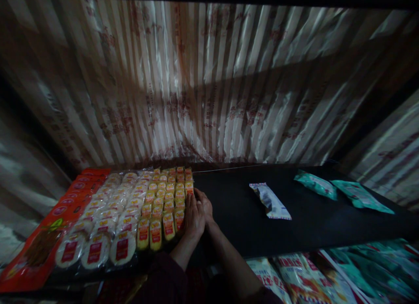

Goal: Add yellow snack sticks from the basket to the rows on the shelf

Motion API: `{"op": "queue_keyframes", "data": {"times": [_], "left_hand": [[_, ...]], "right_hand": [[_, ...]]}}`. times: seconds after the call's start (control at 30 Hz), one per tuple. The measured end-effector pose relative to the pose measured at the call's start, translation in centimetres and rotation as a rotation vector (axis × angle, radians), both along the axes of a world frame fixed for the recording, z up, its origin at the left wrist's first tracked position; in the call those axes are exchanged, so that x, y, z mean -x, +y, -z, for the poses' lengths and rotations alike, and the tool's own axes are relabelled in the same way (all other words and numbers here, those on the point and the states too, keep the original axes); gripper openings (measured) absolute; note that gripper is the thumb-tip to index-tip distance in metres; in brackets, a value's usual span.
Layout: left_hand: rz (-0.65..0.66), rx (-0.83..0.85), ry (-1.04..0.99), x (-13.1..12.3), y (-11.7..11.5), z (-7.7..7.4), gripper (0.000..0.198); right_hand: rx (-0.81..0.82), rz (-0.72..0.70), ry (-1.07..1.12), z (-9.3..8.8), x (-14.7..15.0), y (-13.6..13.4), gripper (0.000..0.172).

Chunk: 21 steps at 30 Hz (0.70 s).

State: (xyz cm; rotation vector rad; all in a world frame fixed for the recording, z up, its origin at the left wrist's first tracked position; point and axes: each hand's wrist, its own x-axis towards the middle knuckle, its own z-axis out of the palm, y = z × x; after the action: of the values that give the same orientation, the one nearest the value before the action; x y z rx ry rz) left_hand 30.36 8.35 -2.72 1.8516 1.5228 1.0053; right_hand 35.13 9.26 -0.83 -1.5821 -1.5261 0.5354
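Note:
My left hand (pixel 194 219) lies along the right side of a block of small yellow wrapped cakes (pixel 156 234) on a black shelf (pixel 229 234). Its fingers are stretched out and touch the end row. Just behind and to the right, my right hand (pixel 205 204) rests flat against the same side farther back, partly covered by my left hand. The cakes stand upright in close rows with red and yellow labels. To their left stand several rows of round white wrapped cakes (pixel 122 249) with red labels.
Orange packets (pixel 49 229) fill the shelf's left end. A white packet (pixel 271 201) lies right of my hands, with two green packets (pixel 316 184) farther right. Printed plastic sheeting (pixel 209 85) hangs behind. More bags (pixel 304 278) sit on a level below.

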Motion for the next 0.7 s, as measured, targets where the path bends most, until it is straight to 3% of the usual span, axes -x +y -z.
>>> {"op": "queue_keyframes", "data": {"times": [0.2, 0.43, 0.5, 0.63, 0.7], "left_hand": [[-0.095, 0.092, -0.007, -3.0, 1.3, -0.9, 0.056], [-0.16, 0.109, 0.022, 0.8, -1.1, -0.4, 0.053], [-0.143, 0.106, 0.033, 0.8, -1.3, -0.6, 0.053], [-0.096, 0.066, 0.025, -2.2, -0.8, -1.4, 0.054], [-0.003, 0.002, 0.024, -3.7, -0.7, -1.5, 0.051]], "right_hand": [[0.041, -0.03, -0.035, -0.3, 0.2, -0.2, 0.044], [0.005, -0.041, -0.01, 0.2, -0.3, -0.4, 0.044], [-0.011, -0.025, -0.001, 0.4, -0.4, -0.5, 0.044], [-0.031, 0.012, -0.03, 0.7, -0.4, -1.1, 0.043], [-0.062, 0.018, -0.071, 0.9, -0.4, -1.5, 0.043]]}}
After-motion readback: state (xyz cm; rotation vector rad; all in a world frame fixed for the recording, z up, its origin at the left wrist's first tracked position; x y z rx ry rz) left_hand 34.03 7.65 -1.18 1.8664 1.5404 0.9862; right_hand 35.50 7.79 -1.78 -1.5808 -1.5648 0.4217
